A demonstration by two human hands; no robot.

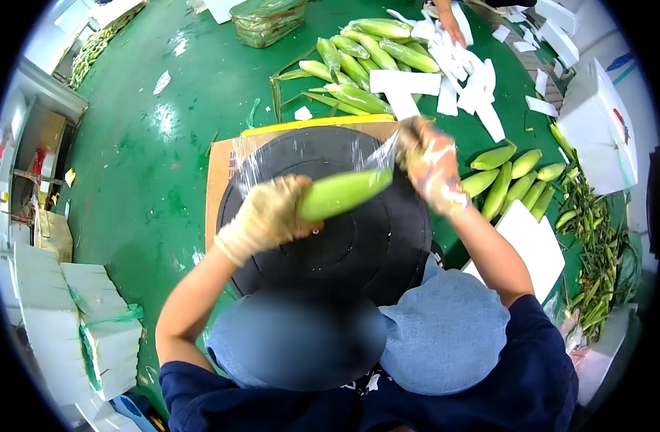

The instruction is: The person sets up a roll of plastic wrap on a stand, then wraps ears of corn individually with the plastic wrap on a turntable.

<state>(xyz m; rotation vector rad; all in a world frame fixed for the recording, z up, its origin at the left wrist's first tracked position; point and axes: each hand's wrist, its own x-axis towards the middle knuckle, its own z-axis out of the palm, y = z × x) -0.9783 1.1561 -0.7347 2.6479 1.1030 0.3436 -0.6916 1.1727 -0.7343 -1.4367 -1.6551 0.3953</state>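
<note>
My left hand [276, 212], in a pale knit glove, is closed around one end of a green ear of corn [348, 193]. The ear is held tilted above a round black lid-like surface [308, 252] in front of my lap. My right hand [432, 162], gloved too and somewhat blurred, pinches clear plastic film [380, 157] near the corn's far tip. The film stretches from those fingers toward the ear; how far it covers the corn I cannot tell. Cardboard [222, 169] with a yellow edge [315, 124] lies under the black surface.
Ahead lies a heap of corn ears [376, 54] with white foam strips [481, 86], where another person's hand [451, 27] reaches in. More corn [513, 176] lies right, beside a white board [524, 248] and husk scraps [600, 266]. White foam boxes [110, 345] stand left.
</note>
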